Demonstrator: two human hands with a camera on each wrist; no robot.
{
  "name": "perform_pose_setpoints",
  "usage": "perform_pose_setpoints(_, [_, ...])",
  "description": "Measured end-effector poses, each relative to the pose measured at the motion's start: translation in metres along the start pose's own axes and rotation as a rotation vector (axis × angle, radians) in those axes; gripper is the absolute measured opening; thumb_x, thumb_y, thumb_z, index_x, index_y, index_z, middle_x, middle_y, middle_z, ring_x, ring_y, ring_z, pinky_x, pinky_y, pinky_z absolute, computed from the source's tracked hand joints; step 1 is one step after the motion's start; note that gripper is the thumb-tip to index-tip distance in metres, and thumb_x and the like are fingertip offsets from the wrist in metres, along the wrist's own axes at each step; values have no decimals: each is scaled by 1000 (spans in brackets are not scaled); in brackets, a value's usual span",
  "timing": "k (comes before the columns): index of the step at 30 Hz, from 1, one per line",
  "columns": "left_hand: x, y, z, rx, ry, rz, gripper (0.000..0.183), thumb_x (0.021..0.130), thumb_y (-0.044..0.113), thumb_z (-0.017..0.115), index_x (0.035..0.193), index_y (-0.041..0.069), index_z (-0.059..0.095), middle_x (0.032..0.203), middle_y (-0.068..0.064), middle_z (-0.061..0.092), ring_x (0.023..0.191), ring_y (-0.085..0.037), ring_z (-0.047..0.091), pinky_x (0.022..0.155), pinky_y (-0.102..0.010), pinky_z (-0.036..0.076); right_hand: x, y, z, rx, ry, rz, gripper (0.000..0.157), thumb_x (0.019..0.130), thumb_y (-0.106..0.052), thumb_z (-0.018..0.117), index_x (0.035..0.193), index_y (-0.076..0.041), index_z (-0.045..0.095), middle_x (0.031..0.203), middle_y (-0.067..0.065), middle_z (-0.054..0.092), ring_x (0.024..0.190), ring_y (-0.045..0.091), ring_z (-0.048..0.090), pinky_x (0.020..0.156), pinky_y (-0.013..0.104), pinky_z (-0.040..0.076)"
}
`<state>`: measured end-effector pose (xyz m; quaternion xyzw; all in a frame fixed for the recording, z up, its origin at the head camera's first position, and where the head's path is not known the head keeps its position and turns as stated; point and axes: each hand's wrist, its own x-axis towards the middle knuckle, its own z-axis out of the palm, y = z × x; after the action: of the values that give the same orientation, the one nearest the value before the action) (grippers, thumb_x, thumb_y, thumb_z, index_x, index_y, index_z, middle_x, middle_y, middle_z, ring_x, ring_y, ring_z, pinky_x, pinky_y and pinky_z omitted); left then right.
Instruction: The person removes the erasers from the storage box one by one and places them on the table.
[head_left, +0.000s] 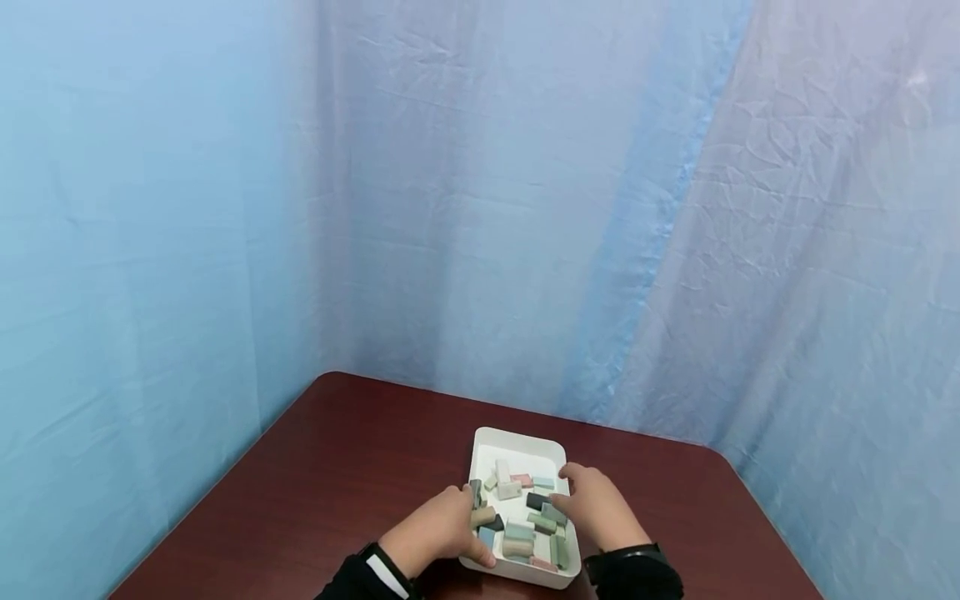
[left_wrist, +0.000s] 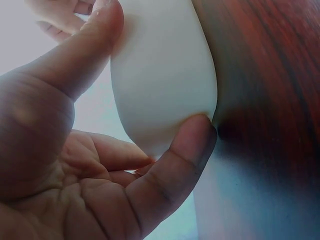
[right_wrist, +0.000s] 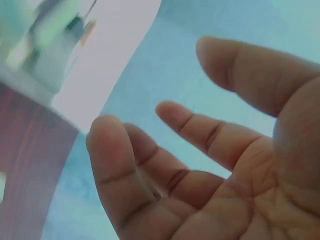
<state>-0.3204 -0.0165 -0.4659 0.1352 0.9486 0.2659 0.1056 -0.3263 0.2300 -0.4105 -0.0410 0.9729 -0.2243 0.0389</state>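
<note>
A white rectangular tray [head_left: 517, 442] lies on the table with several small pastel and dark blocks [head_left: 517, 531] in it. My left hand [head_left: 442, 525] is at the tray's near left corner. In the left wrist view, thumb and fingertips of that left hand [left_wrist: 115, 165] press against the tray's white wall [left_wrist: 165, 65] from two sides. By the right rim is my right hand [head_left: 596, 504], its thumb and index finger spread. The right wrist view has this right hand [right_wrist: 210, 165] with loosely bent fingers and nothing between them, beside the tray wall [right_wrist: 107, 55].
The dark red-brown table [head_left: 337, 467] extends around the tray, with rounded far corners. Pale blue curtains [head_left: 487, 208] hang behind the table and along its sides.
</note>
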Motion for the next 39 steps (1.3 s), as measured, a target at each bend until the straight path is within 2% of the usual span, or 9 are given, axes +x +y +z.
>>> perform_pose_setpoints(4, [1,1,-2,-2,15,8,119,71,51,99,156,-11,44,151,-31,55,136,-40,60,108,-53,53,-4,-18,13,28,-58,-94,46,96,-22,79,138,-6,66,125,19,70,107,37,68,86,53,58])
perform_pose_setpoints(8, [2,1,0,-3,15,12,118,71,51,99,155,-12,44,148,-31,57,132,-39,63,105,-52,55,-3,-25,30,4,-117,-153,46,95,-22,80,136,-5,68,125,18,72,108,39,70,87,57,57])
perform_pose_setpoints(12, [0,1,4,-2,9,11,118,71,50,99,154,-13,44,147,-32,57,130,-38,63,105,-51,55,-1,-24,47,-11,-151,-159,39,91,-15,80,127,-4,73,122,16,74,104,35,71,87,57,58])
perform_pose_setpoints(16, [-1,3,4,19,33,15,120,70,52,99,154,-14,44,147,-32,57,130,-38,64,105,-50,55,3,-23,58,-8,-156,-160,39,82,-8,81,121,-4,76,121,19,72,93,30,67,79,52,56])
perform_pose_setpoints(21, [-3,5,0,23,48,17,121,69,52,99,154,-14,44,146,-33,57,127,-38,64,104,-49,56,5,-24,65,-37,-122,-146,44,81,-13,86,123,-4,75,131,30,61,94,34,62,76,53,52])
perform_pose_setpoints(29, [-1,2,1,17,17,9,117,72,52,97,154,-12,44,145,-33,57,125,-38,65,101,-51,56,1,-30,70,-44,-141,-147,27,84,-11,83,111,-14,79,138,35,53,79,28,56,65,45,44])
perform_pose_setpoints(34, [-2,3,0,23,20,16,118,72,53,97,155,-12,44,145,-32,58,124,-37,66,100,-50,57,-1,-32,71,-30,-134,-136,22,86,-12,83,106,-15,73,119,24,60,74,28,54,64,45,44])
perform_pose_setpoints(39, [-4,5,0,31,39,23,119,71,53,98,154,-13,45,143,-32,59,123,-36,67,100,-49,57,0,-30,70,-13,-121,-146,16,90,-9,76,100,-14,64,98,12,58,67,24,48,61,42,40])
